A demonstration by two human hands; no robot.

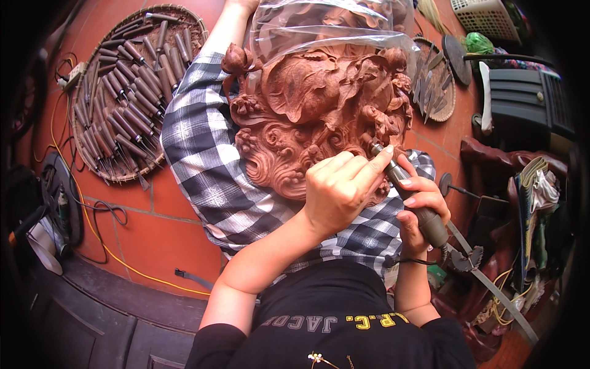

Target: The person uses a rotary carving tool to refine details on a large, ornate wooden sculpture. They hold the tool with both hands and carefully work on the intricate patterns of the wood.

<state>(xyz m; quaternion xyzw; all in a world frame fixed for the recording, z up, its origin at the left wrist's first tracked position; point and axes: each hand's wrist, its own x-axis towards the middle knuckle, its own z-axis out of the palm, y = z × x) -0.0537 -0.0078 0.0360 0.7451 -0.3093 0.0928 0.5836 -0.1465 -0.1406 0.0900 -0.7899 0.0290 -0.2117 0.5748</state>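
Note:
A reddish-brown wood carving (301, 92) with leaves, swirls and buds rests across my lap on checked cloth (196, 135). In my right hand (424, 203) is a dark cylindrical rotary tool (427, 224), gripped around its body, with a cord at its rear end. Its metal nose points up and left at the carving's lower right side; the bit's tip is hard to make out. My left hand (344, 184) is closed at the tool's nose, its index finger stretched along it and its other fingers curled against the carving. Clear plastic (332, 31) covers the carving's far part.
A round woven tray (78, 117) with many wooden-handled chisels (132, 86) sits on the red tile floor at left. A smaller basket (445, 101) of blades lies at far right. Cords (101, 237) run along the left floor. Dark carved wood (491, 154) and clutter stand at right.

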